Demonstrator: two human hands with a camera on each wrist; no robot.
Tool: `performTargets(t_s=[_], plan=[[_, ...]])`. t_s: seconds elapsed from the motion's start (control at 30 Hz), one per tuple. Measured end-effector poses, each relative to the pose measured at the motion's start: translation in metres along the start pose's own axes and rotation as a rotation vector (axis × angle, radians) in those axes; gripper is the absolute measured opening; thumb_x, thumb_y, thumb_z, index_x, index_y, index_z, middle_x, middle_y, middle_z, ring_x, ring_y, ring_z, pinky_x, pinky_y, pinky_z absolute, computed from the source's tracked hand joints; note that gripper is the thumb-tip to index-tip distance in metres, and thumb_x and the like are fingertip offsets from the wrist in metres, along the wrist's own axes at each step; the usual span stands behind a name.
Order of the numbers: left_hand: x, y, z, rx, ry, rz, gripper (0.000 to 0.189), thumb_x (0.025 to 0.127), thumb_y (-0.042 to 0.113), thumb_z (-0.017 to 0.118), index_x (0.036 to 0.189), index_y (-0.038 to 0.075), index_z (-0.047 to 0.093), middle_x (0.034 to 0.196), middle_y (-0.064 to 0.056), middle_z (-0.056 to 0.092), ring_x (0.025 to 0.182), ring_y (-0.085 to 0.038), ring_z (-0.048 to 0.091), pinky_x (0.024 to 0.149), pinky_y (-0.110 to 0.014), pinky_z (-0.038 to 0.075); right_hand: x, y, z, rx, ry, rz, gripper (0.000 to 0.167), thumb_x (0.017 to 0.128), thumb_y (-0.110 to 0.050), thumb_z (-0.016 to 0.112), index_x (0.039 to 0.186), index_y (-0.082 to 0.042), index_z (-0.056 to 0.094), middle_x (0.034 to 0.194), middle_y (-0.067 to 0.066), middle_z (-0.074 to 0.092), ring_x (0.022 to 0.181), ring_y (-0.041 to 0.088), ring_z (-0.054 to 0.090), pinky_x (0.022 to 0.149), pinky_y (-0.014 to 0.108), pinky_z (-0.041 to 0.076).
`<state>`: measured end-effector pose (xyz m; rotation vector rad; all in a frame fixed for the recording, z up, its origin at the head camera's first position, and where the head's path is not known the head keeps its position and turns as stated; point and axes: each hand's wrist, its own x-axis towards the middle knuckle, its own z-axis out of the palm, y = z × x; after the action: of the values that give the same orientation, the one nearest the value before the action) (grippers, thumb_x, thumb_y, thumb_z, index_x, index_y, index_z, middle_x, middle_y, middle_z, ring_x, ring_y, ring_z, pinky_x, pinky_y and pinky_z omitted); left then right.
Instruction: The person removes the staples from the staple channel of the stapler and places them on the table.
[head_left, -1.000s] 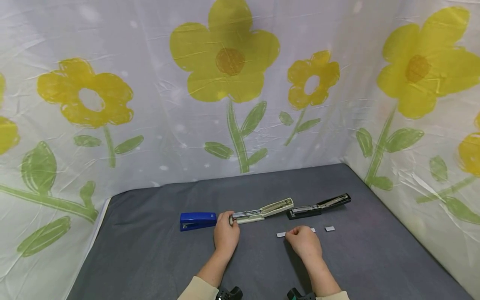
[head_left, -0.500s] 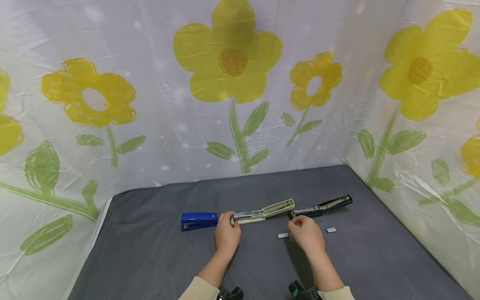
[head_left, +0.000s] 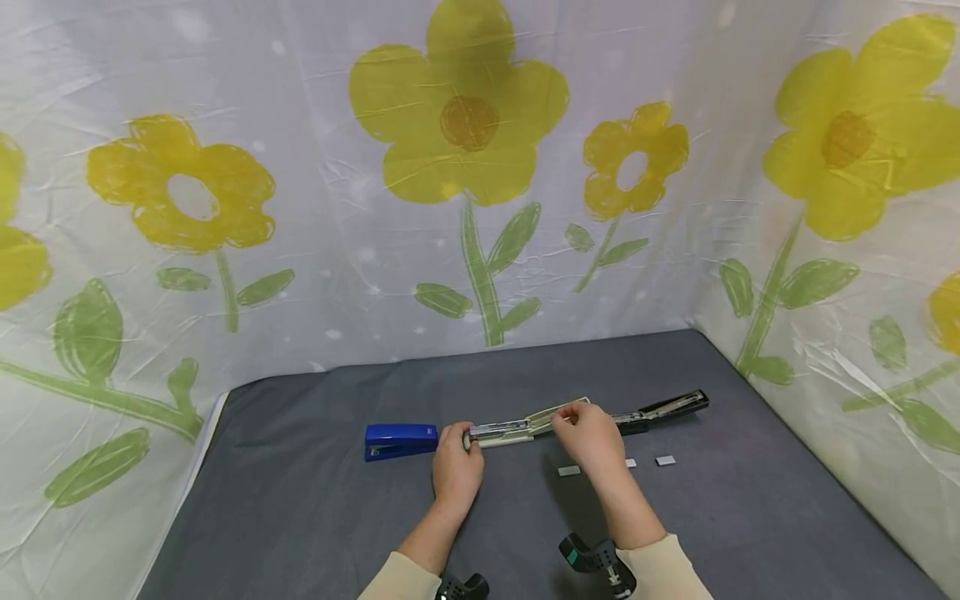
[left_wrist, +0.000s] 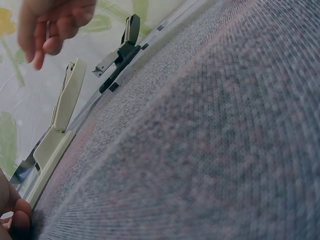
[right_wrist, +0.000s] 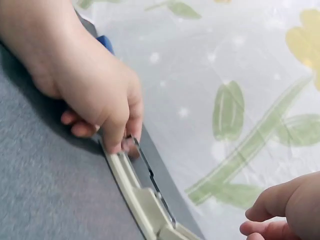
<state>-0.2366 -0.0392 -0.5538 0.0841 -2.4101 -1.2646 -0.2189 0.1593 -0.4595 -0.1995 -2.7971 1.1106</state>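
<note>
My left hand grips the near-left end of a cream stapler, opened out flat on the grey cloth with its top arm swung back. In the right wrist view the thumb and fingers of that left hand pinch the stapler end. My right hand is raised over the stapler's opened arm, thumb and fingertips together. A thin pale strip, apparently staples, shows edge-on between the right fingers in the left wrist view. The right hand partly hides a black stapler, also opened.
A blue stapler, folded closed, lies left of the left hand. Short staple strips lie on the cloth nearer me: one left strip, one beside the right wrist and one farther right. A flowered curtain borders the table.
My right hand has lifted from among the staple strips and moved up and left, over the cream stapler's opened arm. The left hand keeps its grip on the cream stapler.
</note>
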Motion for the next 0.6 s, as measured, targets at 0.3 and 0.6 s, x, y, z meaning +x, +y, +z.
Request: performTargets(t_s=[0.3, 0.6], plan=[[0.000, -0.003, 0.001, -0.003, 0.005, 0.018, 0.023, 0.086, -0.005, 0.072, 0.109, -0.002, 0.073, 0.109, -0.016, 0.068, 0.100, -0.037, 0.068, 0.086, -0.053, 0.055, 0.009, -0.023, 0.018, 0.001, -0.053, -0.056, 0.018, 0.097, -0.019, 0.069, 0.108, -0.008, 0.078, 0.101, 0.008, 0.074, 0.080, 0.023, 0.066, 0.065, 0.042, 0.053], [0.001, -0.002, 0.001, 0.007, 0.013, 0.028, 0.023, 0.084, -0.006, 0.073, 0.107, -0.001, 0.073, 0.106, -0.015, 0.068, 0.096, -0.037, 0.069, 0.084, -0.052, 0.055, 0.017, -0.037, 0.041, -0.068, -0.144, -0.074, 0.017, 0.097, -0.021, 0.071, 0.107, -0.011, 0.080, 0.101, 0.007, 0.074, 0.070, 0.017, 0.064, 0.058, 0.036, 0.051]])
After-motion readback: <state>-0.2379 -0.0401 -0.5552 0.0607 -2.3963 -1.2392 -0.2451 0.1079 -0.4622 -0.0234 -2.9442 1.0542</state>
